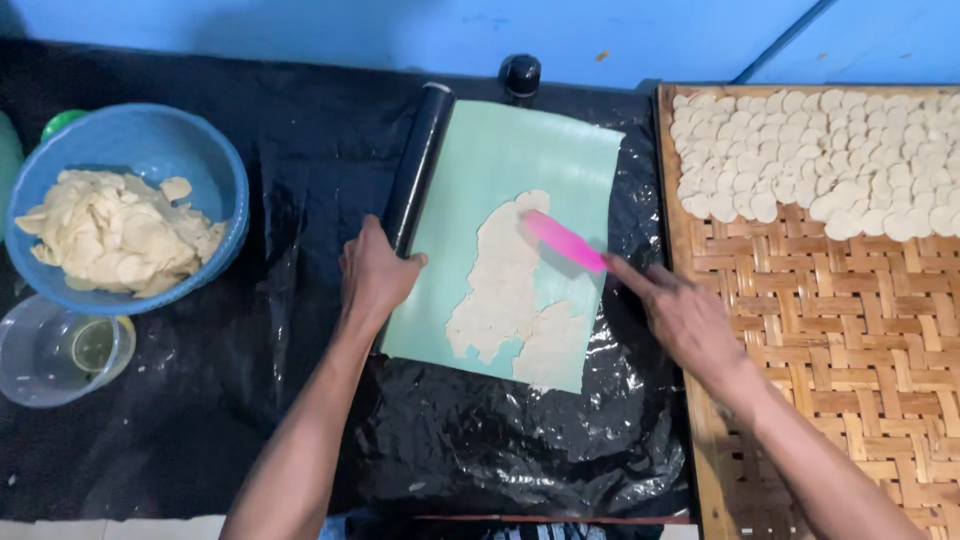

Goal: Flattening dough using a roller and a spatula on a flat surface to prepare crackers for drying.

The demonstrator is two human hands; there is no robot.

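Note:
A pale green mat (560, 160) lies on black plastic sheeting, with a thin, ragged sheet of cream dough (500, 290) spread down its middle. My left hand (372, 275) presses on the mat's left edge, next to a black rolling pin (418, 165) that lies along that edge. My right hand (680, 315) holds a flat pink scraper (562, 240), whose tip rests on the upper right part of the dough.
A blue bowl (205, 150) of cream dough pieces sits at the left, a clear plastic cup (55, 350) below it. At the right, a woven bamboo tray (850, 360) carries several rows of small round dough discs (820, 150). A black bottle cap (520, 72) stands behind the mat.

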